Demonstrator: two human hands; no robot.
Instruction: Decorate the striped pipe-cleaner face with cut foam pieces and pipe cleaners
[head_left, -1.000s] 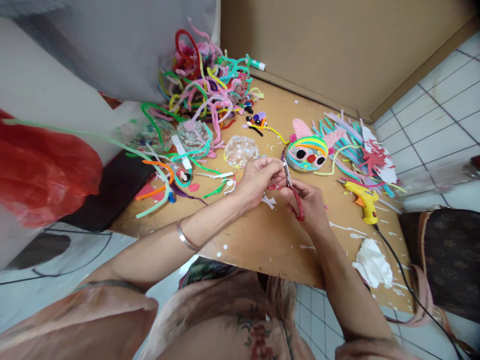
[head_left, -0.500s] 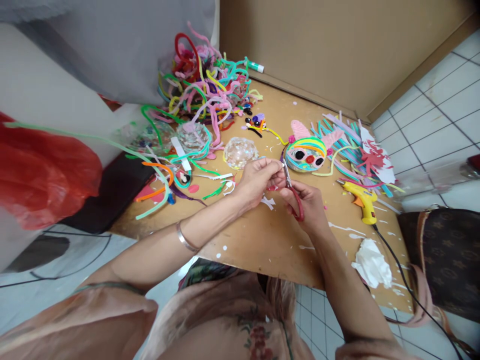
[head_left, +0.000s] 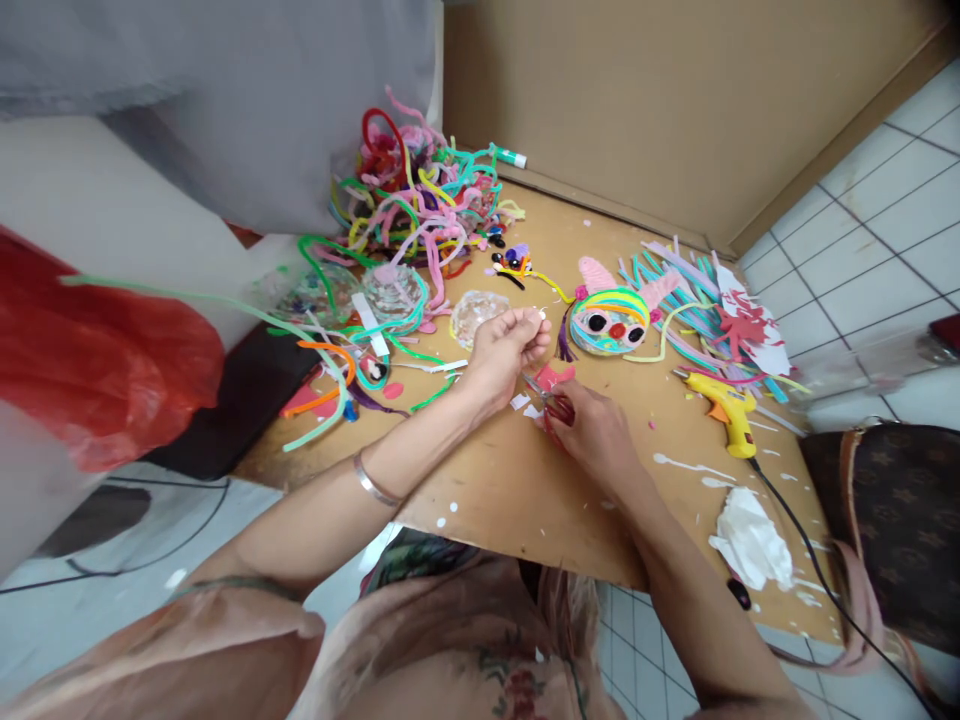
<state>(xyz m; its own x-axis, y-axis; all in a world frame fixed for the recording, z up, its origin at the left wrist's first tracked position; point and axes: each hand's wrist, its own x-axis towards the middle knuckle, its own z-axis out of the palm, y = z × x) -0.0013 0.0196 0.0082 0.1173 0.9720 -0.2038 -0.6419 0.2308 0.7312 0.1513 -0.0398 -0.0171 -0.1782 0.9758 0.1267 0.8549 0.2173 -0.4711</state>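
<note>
Between thumb and fingers, my left hand [head_left: 506, 350] pinches a tiny white paper piece [head_left: 541, 314]. Red-handled scissors [head_left: 551, 400] are in my right hand [head_left: 596, 425], lowered toward the table with the blades pointing up and left. Around the blade tips lie red paper [head_left: 555, 376] and small white paper scraps [head_left: 520, 401]. Just beyond my hands sits a decorated animal face [head_left: 609, 322] with pink ears, black eyes and a red nose, wrapped in coloured pipe cleaners. A clear round dome [head_left: 477, 318] rests behind my left hand.
A tangled heap of pipe cleaners [head_left: 420, 205] fills the back left; more pipe cleaners [head_left: 679, 275] lie at right. A yellow glue gun [head_left: 724, 408] with a black cord and a crumpled tissue [head_left: 750, 540] are on the right. A brown bag [head_left: 892, 530] stands beside the table.
My right hand has brought the scissors down and left, away from the paper in my left hand. The left hand has shifted slightly left and still pinches its piece.
</note>
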